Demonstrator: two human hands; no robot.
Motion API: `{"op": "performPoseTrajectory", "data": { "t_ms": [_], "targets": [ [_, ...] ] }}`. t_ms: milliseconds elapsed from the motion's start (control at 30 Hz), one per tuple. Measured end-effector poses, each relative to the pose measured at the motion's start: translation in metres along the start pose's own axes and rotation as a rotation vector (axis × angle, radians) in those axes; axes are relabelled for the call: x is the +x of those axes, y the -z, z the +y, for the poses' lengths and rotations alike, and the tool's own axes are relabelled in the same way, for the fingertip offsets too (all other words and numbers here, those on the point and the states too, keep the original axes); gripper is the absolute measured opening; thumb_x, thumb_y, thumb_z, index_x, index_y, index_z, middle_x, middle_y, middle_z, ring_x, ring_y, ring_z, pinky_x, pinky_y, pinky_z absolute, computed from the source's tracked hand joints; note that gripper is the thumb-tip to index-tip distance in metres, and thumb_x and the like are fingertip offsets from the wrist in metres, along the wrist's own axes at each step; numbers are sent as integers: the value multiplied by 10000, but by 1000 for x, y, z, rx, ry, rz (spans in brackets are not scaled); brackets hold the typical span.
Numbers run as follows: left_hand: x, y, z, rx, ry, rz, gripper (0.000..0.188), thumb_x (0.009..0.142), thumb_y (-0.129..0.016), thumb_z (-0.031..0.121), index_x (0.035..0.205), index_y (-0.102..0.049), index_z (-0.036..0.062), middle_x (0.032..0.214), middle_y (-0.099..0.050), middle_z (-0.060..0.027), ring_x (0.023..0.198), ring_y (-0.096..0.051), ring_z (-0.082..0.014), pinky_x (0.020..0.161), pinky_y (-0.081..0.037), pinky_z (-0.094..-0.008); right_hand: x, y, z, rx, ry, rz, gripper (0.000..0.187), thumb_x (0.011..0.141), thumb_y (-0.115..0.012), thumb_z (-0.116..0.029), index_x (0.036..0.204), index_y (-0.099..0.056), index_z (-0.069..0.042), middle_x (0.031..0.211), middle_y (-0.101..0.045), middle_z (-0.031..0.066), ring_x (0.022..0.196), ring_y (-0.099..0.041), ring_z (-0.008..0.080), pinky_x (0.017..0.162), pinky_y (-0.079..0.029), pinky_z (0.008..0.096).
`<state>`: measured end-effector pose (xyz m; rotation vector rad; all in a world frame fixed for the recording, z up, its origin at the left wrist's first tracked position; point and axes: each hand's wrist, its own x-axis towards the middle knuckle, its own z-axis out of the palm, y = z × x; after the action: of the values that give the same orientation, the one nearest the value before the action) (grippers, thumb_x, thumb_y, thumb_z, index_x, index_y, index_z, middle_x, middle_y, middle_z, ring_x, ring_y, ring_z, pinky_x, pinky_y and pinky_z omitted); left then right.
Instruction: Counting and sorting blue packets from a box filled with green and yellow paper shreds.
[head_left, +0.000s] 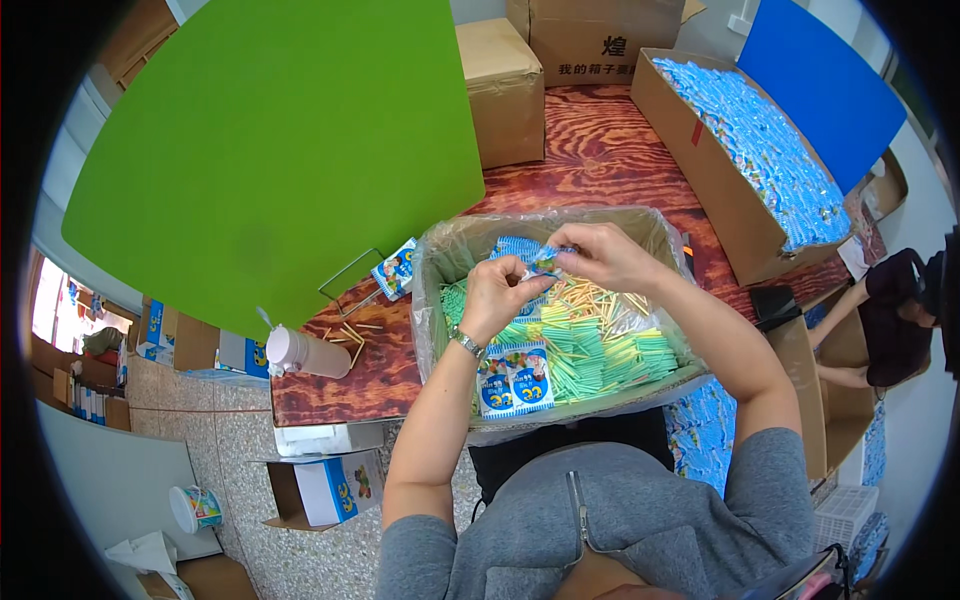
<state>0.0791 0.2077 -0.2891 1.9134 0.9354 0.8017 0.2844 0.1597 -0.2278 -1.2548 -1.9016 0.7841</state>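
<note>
Over a plastic-lined carton (428,335), both hands meet at a small blue packet (544,262), which looks crumpled between them. My left hand (494,298), with a wristwatch, pinches its near left side. My right hand (606,258) grips the other side, fingers bent and closed. Thin green and yellow sticks (578,362) fill much of the carton beneath, with orange-tan ones on the far right. Blue-and-white printed packets (516,382) lie at the carton's near left, and a striped blue packet (516,246) lies at its far side. My fingers partly hide the held packet.
A green board (280,150) rises at the left, near a pink bottle (312,355) and loose sticks (352,338). Another packet (396,270) leans beside the carton. Far right stands a long box of blue packets (690,150). A co-worker (895,310) reaches into a box at right.
</note>
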Motion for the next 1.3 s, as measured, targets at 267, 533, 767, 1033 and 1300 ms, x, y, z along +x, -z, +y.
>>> {"op": "performPoseTrajectory", "data": {
  "t_ms": [267, 533, 767, 1033, 1300],
  "targets": [
    [5, 2, -9, -90, 0, 130, 316, 794, -774, 206, 637, -555, 40, 601, -546, 52, 563, -426, -8, 476, -352, -215, -21, -14, 100, -767, -56, -162, 247, 846, -628, -191, 1040, -604, -40, 1090, -623, 122, 991, -619, 307, 827, -512, 400],
    [5, 0, -16, -86, 22, 111, 310, 801, -765, 221, 651, -565, 36, 610, -547, 50, 578, -435, -9, 490, -363, -207, -1, -46, 108, -808, -196, -274, 403, 764, -684, -142, 1133, -545, -60, 1116, -539, 152, 1083, -557, 329, 835, -512, 426],
    [5, 0, -15, -59, -5, 110, 350, 801, -765, 228, 623, -527, 43, 585, -506, 54, 558, -404, -18, 470, -338, -215, 5, -49, 121, -925, -150, -265, 217, 818, -574, -135, 1015, -612, -52, 1086, -567, 136, 1045, -574, 300, 820, -522, 404],
    [4, 0, -11, -75, -11, 108, 377, 798, -771, 228, 615, -494, 50, 569, -462, 60, 547, -375, -23, 458, -318, -225, 9, -66, 131, -1020, -103, -272, 226, 864, -497, -160, 993, -629, -29, 1062, -588, 125, 1021, -576, 274, 817, -515, 382],
    [5, -2, -16, -36, -22, 88, 359, 804, -765, 228, 624, -514, 45, 575, -485, 58, 553, -390, -18, 467, -330, -215, -1, -58, 134, -1066, -92, -282, 187, 858, -492, -146, 946, -619, -42, 1006, -614, 120, 1003, -564, 267, 830, -463, 384]
  ]
}}
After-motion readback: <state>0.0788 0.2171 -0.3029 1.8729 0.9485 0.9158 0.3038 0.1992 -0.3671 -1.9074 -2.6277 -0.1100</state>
